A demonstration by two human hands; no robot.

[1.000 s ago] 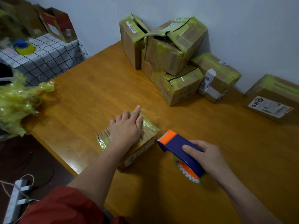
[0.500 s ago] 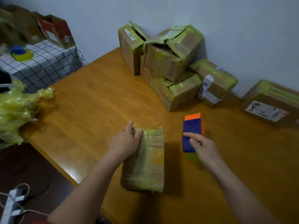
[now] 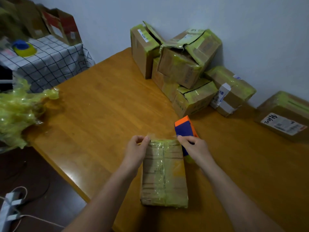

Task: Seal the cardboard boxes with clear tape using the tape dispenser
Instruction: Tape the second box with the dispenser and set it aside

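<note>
Left hand (image 3: 136, 148): at the far left corner of the flat box, fingers curled, thumb and fingertips pinching a filmy end of clear tape (image 3: 151, 136).
Right hand (image 3: 194, 146): at the far right corner of the same box, fingers wrapped round the tape dispenser (image 3: 184, 129) and gripping its rear part.
Hands together: apart, one at each far corner, the width of the box between them.
Clear tape: faint and blurred along the far edge of the box; whether stuck down or lifted off the cardboard, cannot tell.
Tape dispenser: blue body with an orange front end pointing away from the person, just beside the far right corner of the box, low over the table; resting on the wood or lifted, cannot tell.
Flat box (image 3: 164, 174): lying on the table between the forearms, long side running away from the person, top already crossed with glossy yellowish tape.
Table (image 3: 100, 106): orange-brown wood, set against the wall (image 3: 217, 17).
Stack of boxes (image 3: 182, 67): piled at the far edge against the wall, taped in yellow-green, several with flaps sprung open.
Lone box (image 3: 284, 113): far right, apart from the stack, white label on its side.
Crumpled film (image 3: 16, 111): yellow-green heap at the left edge of the table.
Checked cloth (image 3: 50, 64): over a lower surface beyond the left corner, carrying a blue and yellow object (image 3: 24, 48) and open cartons (image 3: 61, 27).
Power strip (image 3: 9, 208): on the dark floor, lower left, cord attached.
</note>
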